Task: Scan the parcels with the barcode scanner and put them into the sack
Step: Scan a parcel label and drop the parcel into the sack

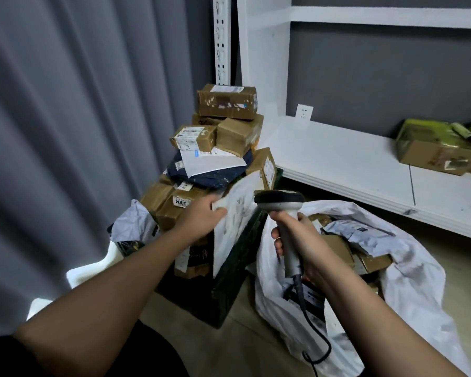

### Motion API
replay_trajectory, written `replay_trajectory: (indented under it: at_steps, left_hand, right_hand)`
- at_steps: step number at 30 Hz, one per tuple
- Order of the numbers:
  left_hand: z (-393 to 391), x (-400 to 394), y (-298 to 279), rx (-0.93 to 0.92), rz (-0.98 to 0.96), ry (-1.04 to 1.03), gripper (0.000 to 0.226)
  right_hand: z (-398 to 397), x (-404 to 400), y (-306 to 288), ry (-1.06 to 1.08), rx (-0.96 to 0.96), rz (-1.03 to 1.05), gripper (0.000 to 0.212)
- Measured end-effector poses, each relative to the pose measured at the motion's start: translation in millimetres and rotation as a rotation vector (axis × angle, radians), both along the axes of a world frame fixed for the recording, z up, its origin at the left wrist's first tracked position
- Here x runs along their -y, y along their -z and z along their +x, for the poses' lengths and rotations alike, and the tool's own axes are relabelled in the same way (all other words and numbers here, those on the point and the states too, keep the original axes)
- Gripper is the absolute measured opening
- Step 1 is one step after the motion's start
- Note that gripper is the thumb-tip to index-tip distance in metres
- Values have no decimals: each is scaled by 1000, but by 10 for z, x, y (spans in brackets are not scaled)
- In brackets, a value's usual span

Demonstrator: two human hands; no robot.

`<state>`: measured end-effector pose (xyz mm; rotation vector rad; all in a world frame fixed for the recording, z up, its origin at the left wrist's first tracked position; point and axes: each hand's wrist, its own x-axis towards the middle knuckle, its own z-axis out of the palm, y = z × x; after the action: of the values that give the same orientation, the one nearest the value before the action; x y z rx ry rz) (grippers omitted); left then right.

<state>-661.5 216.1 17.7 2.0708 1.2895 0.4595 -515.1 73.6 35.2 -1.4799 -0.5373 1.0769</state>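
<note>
A flat white parcel (pixel 235 213), blurred, was held on edge by the left hand (pixel 199 220), thumb and fingers pinched on its upper left corner. It stood between the parcel pile and the scanner, its lower edge against a dark crate (pixel 223 292).

The barcode scanner (pixel 286 216) was gripped at the handle by the right hand (pixel 297 246), fingers curled round it, the dark head turned toward the white parcel. Its black cable (pixel 314 333) was trailed down over the sack.

The white sack (pixel 408 270) was found open on the floor at right, several brown and grey parcels lying inside.

A pile of brown cardboard boxes (pixel 229 123) and a dark mailer bag (pixel 210 172) was stacked behind the crate.

A white shelf (pixel 346 161) was noted at right, bearing an opened carton (pixel 435 148). A grey curtain (pixel 65 118) was hung at left.
</note>
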Motion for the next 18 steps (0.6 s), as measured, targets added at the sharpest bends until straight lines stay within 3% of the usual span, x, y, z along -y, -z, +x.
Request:
replay_trajectory:
  at_steps: [4, 10, 13, 15, 18]
  left_hand:
    - [-126, 60, -380, 502, -145, -100, 11]
    - [-107, 161, -637, 1096, -470, -183, 23]
    - [-28, 224, -686, 1171, -554, -135, 25]
    - [55, 287, -704, 1129, -533, -69, 19]
    - [124, 303, -644, 994, -497, 41, 24]
  right_hand:
    - [70, 44, 8, 60, -93, 91, 14]
    - [154, 99, 18, 254, -275, 193, 12]
    - [198, 140, 25, 289, -355, 259, 21]
    - [256, 160, 3, 277, -413, 307, 33]
    - [409, 176, -48, 377, -308, 267, 33]
